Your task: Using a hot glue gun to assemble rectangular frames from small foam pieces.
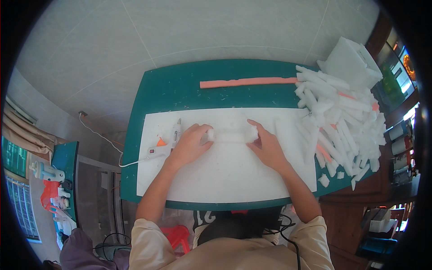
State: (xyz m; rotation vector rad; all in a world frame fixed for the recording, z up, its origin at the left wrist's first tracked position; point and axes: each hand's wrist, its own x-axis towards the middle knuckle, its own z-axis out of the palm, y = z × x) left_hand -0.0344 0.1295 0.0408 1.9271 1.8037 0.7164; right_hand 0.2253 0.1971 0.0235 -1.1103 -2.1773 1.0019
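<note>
Left hand (196, 140) curled round one end of a white foam piece (232, 136), thumb against fingers with foam between. Right hand (266, 143) has the other end the same way, index finger and thumb spread about it. Piece sits mid-board, spanning the gap; white on white, so from my feed I can't tell if it's one length or two butted together.

Main worry: soft stuff, so too hard a squeeze from either end could buckle or snap it. Uneven push would twist it.

Glue gun (176, 133) lies just left of the left hand, nozzle pointing away from the body. Can't tell if it's hot. If it is, a leftward swing could mean a burn. Its cord (128, 165) runs off the left edge; a snag there could drag the gun.

White board (216, 177) under it all, on the green worktop (175, 87). Pink strip (247, 82) beyond. Foam pile (337, 119) at right, loosely heaped: an elbow could spill it. Big foam block (348, 60) behind that.
</note>
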